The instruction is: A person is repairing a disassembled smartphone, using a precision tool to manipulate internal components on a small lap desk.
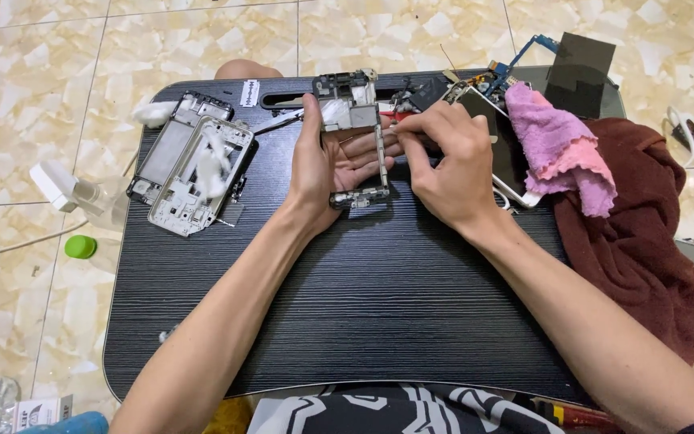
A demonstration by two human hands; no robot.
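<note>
Here the left hand (327,165) holds the phone frame (357,137) lengthwise away.

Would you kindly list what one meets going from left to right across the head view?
Green cap → stacked phone frames → left hand holding a phone frame → right hand → pink cloth → maroon cloth.

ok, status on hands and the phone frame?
Left hand cradles phone frame. Right hand pinches at its edge. Pink cloth alongside, apart.

Head view, close, looking down at table (347,321)
</note>
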